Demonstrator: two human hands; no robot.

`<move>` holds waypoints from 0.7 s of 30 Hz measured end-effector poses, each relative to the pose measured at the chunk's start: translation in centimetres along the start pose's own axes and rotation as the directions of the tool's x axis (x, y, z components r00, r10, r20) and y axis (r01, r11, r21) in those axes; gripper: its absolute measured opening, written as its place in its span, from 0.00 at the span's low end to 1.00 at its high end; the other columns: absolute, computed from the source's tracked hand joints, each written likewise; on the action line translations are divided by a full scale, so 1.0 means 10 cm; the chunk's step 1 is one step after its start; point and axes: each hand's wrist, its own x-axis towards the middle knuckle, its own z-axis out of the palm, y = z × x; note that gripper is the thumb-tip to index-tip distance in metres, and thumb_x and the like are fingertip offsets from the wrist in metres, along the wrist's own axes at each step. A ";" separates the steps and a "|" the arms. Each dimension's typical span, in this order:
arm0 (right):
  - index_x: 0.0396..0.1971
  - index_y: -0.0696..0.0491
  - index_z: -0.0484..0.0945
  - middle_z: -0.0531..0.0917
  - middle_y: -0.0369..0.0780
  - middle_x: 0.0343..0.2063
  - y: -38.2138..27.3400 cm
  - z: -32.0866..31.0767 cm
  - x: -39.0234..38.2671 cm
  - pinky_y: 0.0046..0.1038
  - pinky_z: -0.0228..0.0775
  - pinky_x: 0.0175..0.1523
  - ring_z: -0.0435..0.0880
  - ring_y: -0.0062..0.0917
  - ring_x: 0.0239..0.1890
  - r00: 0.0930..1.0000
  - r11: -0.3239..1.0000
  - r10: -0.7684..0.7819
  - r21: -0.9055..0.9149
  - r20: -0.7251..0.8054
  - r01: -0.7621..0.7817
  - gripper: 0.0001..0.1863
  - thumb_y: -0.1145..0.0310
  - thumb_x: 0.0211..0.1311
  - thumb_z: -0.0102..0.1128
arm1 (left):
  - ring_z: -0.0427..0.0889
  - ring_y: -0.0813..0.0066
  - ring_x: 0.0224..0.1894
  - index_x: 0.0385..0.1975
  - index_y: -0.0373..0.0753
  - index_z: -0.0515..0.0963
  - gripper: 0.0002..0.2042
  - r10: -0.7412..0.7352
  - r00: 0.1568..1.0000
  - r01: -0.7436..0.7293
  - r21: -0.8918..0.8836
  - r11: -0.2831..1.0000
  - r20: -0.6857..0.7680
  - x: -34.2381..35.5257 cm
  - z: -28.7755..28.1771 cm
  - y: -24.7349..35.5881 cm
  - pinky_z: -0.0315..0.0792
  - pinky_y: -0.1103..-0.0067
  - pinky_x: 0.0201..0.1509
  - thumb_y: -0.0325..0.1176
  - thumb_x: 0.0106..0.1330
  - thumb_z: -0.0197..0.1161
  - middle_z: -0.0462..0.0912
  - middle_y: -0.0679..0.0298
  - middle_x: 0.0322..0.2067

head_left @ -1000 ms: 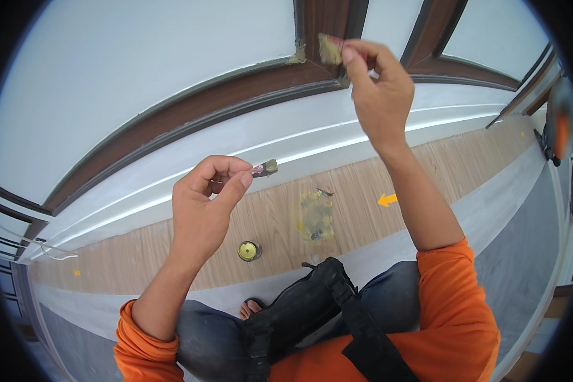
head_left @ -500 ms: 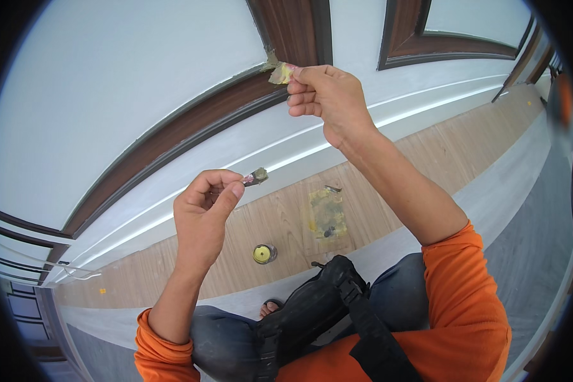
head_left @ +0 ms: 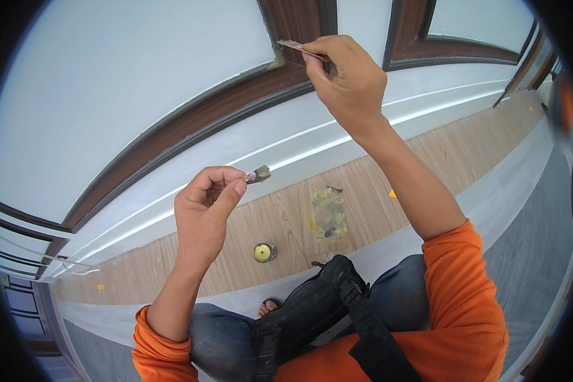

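Note:
My right hand (head_left: pixel 349 79) is raised to the corner of a dark brown wall moulding (head_left: pixel 191 125), pinching a thin flat putty spreader (head_left: pixel 291 45). The spreader is turned nearly edge-on, and its smeared tip reaches the moulding's inner edge. Grey-green putty (head_left: pixel 277 61) coats that corner. Lower and to the left, my left hand (head_left: pixel 202 207) grips a small dark scraper (head_left: pixel 258 174) between thumb and fingers. A lump of putty sits on the scraper's end, held in the air in front of the white skirting.
On the wood-look floor lie a putty-smeared sheet (head_left: pixel 328 216) with a dark strip at its top edge, and a small round tin (head_left: pixel 262 252) with a yellow top. A second brown moulding (head_left: pixel 452 56) is on the wall at right. A black bag (head_left: pixel 312 305) rests across my lap.
My right hand has moved up and slightly right along the moulding corner, and its spreader has tilted from face-on to nearly edge-on. My left hand has barely moved.

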 end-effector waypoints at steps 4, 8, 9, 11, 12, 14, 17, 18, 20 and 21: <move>0.30 0.45 0.85 0.81 0.30 0.25 -0.03 0.10 -0.05 0.23 0.69 0.26 0.79 0.23 0.26 0.991 0.985 -0.131 -0.115 -0.022 0.128 0.09 0.75 0.50 0.74 | 0.77 0.88 0.36 0.41 0.36 0.85 0.03 -0.004 1.000 0.004 0.010 1.000 -0.001 -0.02 -0.01 0.02 0.70 0.87 0.42 0.25 0.70 0.68 0.85 0.71 0.35; 0.28 0.46 0.83 0.78 0.30 0.22 -0.09 0.06 -0.29 0.23 0.68 0.26 0.79 0.22 0.26 0.992 0.987 -0.115 -0.108 0.044 0.119 0.10 0.76 0.49 0.74 | 0.74 0.87 0.34 0.40 0.37 0.84 0.04 0.008 1.000 -0.008 0.004 1.000 -0.022 -0.04 0.00 0.04 0.68 0.85 0.40 0.27 0.69 0.69 0.83 0.72 0.33; 0.27 0.46 0.83 0.78 0.30 0.22 -0.08 0.05 -0.29 0.23 0.68 0.26 0.79 0.22 0.26 0.995 0.989 -0.098 -0.105 0.028 0.100 0.10 0.77 0.48 0.74 | 0.73 0.86 0.34 0.39 0.37 0.84 0.04 0.016 1.000 -0.016 -0.008 1.000 -0.026 -0.04 0.00 0.04 0.66 0.84 0.39 0.28 0.69 0.69 0.82 0.72 0.32; 0.27 0.47 0.83 0.79 0.30 0.23 -0.04 0.03 -0.29 0.23 0.68 0.26 0.79 0.23 0.26 0.998 0.993 -0.061 -0.100 -0.001 0.061 0.09 0.77 0.48 0.73 | 0.72 0.86 0.34 0.39 0.37 0.84 0.04 0.018 1.000 -0.018 -0.002 1.000 -0.023 -0.04 0.00 0.05 0.66 0.84 0.39 0.28 0.69 0.69 0.82 0.72 0.32; 0.27 0.47 0.83 0.79 0.31 0.23 -0.02 0.04 -0.28 0.23 0.68 0.26 0.79 0.23 0.26 0.999 0.996 -0.041 -0.081 -0.016 0.039 0.09 0.78 0.48 0.73 | 0.72 0.86 0.33 0.39 0.37 0.84 0.04 0.018 1.000 -0.018 0.001 1.000 -0.021 -0.04 0.01 0.06 0.66 0.84 0.39 0.28 0.69 0.69 0.82 0.72 0.32; 0.27 0.48 0.82 0.80 0.31 0.24 -0.01 0.08 -0.24 0.24 0.68 0.27 0.79 0.24 0.26 0.999 0.999 0.000 -0.042 -0.044 -0.002 0.09 0.78 0.49 0.73 | 0.72 0.86 0.33 0.39 0.38 0.84 0.04 0.005 1.000 -0.005 0.010 1.000 -0.025 -0.04 0.02 0.06 0.66 0.85 0.38 0.28 0.68 0.68 0.82 0.72 0.32; 0.27 0.49 0.82 0.81 0.32 0.25 -0.19 0.06 -0.34 0.24 0.70 0.28 0.80 0.24 0.26 0.995 0.995 0.074 0.063 0.062 -0.078 0.08 0.78 0.50 0.72 | 0.71 0.86 0.32 0.39 0.37 0.84 0.04 -0.001 0.999 0.001 0.006 1.000 -0.037 -0.03 0.03 0.04 0.66 0.85 0.38 0.29 0.69 0.68 0.81 0.72 0.32; 0.34 0.53 0.84 0.83 0.35 0.27 -0.23 0.04 -0.38 0.19 0.70 0.27 0.80 0.19 0.26 0.990 0.985 0.070 0.151 0.120 -0.088 0.07 0.80 0.56 0.71 | 0.71 0.86 0.32 0.39 0.37 0.84 0.04 -0.001 0.999 0.001 0.002 1.000 -0.042 -0.02 0.02 0.03 0.66 0.85 0.38 0.29 0.69 0.68 0.81 0.72 0.32; 0.34 0.52 0.83 0.84 0.35 0.28 -0.26 -0.01 -0.33 0.23 0.72 0.29 0.82 0.23 0.26 0.956 0.939 0.265 0.193 0.127 -0.286 0.07 0.78 0.55 0.70 | 0.71 0.86 0.32 0.40 0.37 0.84 0.05 -0.029 0.998 0.029 -0.010 1.000 -0.055 -0.01 0.00 0.04 0.66 0.85 0.38 0.30 0.69 0.68 0.81 0.72 0.31; 0.34 0.52 0.82 0.84 0.34 0.28 -0.26 -0.04 -0.31 0.26 0.74 0.30 0.83 0.25 0.26 0.924 0.900 0.358 0.213 0.136 -0.380 0.07 0.78 0.55 0.69 | 0.71 0.86 0.32 0.40 0.37 0.84 0.05 -0.045 0.997 0.044 -0.018 0.999 -0.063 0.00 -0.02 0.04 0.66 0.85 0.38 0.30 0.69 0.68 0.81 0.72 0.31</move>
